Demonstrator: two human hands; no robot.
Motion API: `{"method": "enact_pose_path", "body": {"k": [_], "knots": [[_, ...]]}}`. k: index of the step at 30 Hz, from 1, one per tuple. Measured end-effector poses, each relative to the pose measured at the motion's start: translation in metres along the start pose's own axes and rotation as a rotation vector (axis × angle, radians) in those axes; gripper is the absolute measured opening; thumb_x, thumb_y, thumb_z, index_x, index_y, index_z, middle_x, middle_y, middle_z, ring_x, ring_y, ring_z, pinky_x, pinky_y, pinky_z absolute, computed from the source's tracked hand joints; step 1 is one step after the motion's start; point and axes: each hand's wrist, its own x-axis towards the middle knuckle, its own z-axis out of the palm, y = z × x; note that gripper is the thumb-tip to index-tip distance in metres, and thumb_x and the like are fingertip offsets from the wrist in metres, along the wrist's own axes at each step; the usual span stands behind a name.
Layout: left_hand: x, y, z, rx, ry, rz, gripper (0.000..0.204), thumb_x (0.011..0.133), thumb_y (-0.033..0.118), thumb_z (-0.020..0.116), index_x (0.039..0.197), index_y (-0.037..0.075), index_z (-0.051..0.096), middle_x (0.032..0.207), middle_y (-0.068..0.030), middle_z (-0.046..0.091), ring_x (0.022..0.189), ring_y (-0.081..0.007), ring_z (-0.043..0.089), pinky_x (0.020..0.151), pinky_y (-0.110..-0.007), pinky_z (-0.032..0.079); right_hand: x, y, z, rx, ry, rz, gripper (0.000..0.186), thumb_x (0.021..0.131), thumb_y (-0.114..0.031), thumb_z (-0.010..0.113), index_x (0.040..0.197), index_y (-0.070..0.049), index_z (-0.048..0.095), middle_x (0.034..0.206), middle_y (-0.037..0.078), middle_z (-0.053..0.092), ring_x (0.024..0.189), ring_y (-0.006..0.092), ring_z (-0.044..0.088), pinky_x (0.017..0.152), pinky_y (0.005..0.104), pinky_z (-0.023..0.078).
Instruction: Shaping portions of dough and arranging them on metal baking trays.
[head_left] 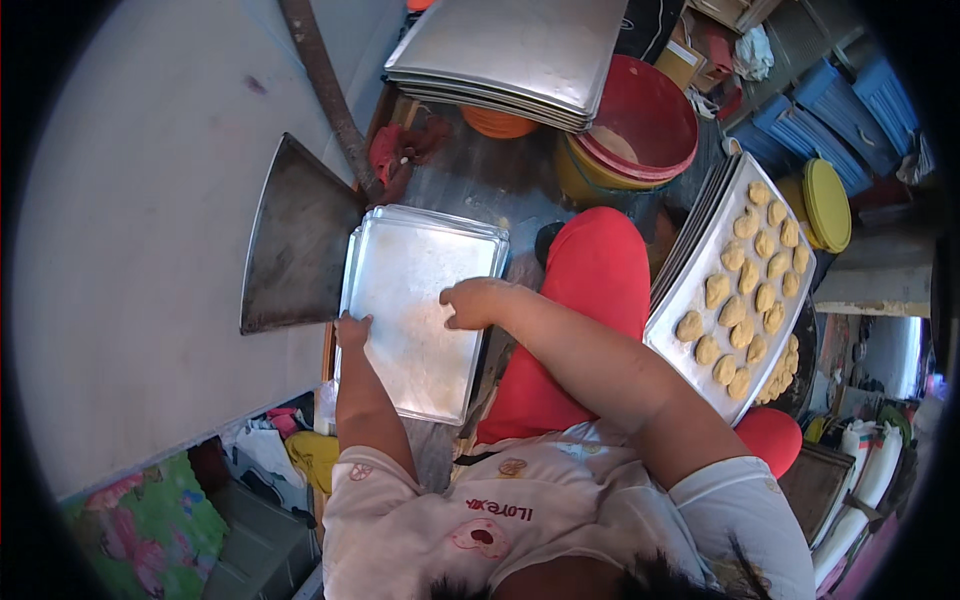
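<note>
Head view, silver tray (410,265) before the person, left hand (352,330) at its left rim, whether clamped unclear, right hand (472,304) over its bare middle, fingers parted, dark panel (298,245) crowding the left edge, red-clad knee (602,260) near the right.

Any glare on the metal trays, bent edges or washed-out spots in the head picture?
Head view: pale glare on the metal tray between left hand and right hand; broad sheen on the tray stack above; bowed edges, likely fisheye, on the dark panel at left; corners black; bright patch near the right rim washed out.
</note>
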Motion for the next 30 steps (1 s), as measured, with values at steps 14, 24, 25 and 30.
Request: {"method": "enact_pose_path", "body": {"k": [14, 24, 25, 30], "knots": [[0.021, -0.049, 0.026, -0.581, 0.108, 0.068, 0.021, 0.073, 0.005, 0.071, 0.088, 0.000, 0.056, 0.069, -0.0080, 0.058, 0.057, -0.0169, 0.056, 0.051, -0.033, 0.045, 0.012, 0.002, 0.007, -0.020, -0.060, 0.065, 0.040, 0.079, -0.030, 0.059, 0.108, -0.003, 0.064, 0.109, 0.016, 0.064, 0.102, 0.0314, 0.060, 0.086, 0.0426, 0.048], [0.052, -0.135, 0.030, -0.640, 0.328, 0.036, 0.018, 0.080, 0.005, 0.061, 0.093, -0.007, 0.063, 0.080, -0.0132, 0.065, 0.072, -0.0234, 0.061, 0.067, -0.035, 0.048, 0.020, -0.024, 0.004, -0.019, -0.111, 0.004, 0.042, 0.079, -0.029, 0.059, 0.110, -0.001, 0.061, 0.109, 0.018, 0.063, 0.103, 0.0316, 0.060, 0.086, 0.0427, 0.047], [0.057, -0.137, 0.020, -0.591, 0.407, 0.043, 0.021, 0.080, 0.008, 0.061, 0.094, -0.008, 0.064, 0.081, -0.0155, 0.065, 0.076, -0.0265, 0.061, 0.072, -0.037, 0.049, 0.015, -0.030, -0.004, -0.051, -0.162, -0.005, 0.048, 0.081, -0.032, 0.059, 0.117, -0.001, 0.056, 0.114, 0.019, 0.061, 0.108, 0.0328, 0.057, 0.090, 0.0425, 0.045], [-0.047, -0.031, -0.014, -0.474, 0.168, 0.413, 0.026, 0.083, 0.016, 0.061, 0.098, -0.004, 0.054, 0.089, -0.0159, 0.060, 0.082, -0.0253, 0.057, 0.075, -0.036, 0.045, 0.012, 0.018, 0.004, -0.024, -0.091, 0.103, 0.039, 0.078, -0.028, 0.058, 0.102, 0.002, 0.065, 0.104, 0.022, 0.064, 0.098, 0.0340, 0.061, 0.085, 0.0430, 0.048]]}}
